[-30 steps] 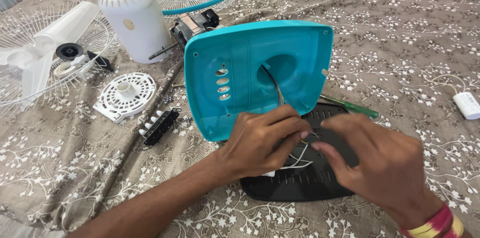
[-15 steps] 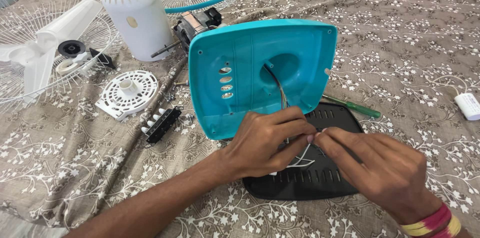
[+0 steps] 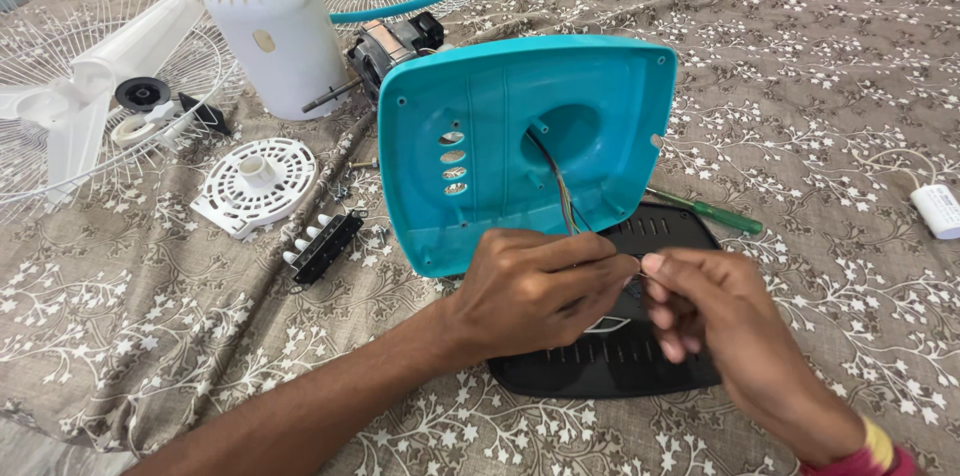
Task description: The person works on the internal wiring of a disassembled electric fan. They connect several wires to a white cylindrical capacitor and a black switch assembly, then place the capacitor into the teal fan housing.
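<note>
Wires (image 3: 562, 204) run out of the hole in the upright teal fan base shell (image 3: 520, 141) at frame centre, down to both hands. Left hand (image 3: 535, 288) fingers clench the bundle, steadying it; right hand (image 3: 715, 311) fingers pinch a thin strand end. Black bottom plate (image 3: 610, 361) lies beneath on the table (image 3: 820, 136); green screwdriver (image 3: 705, 208) rests at right.

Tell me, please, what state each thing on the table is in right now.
Teal cover: upright, tilted, wires through its hole.
Wires: pinched by both hands.
Left hand: gripping wires.
Right hand: pinching a wire end.
Black plate: flat.
Motor: bare, on its side.
Screwdriver: lying loose.
</note>
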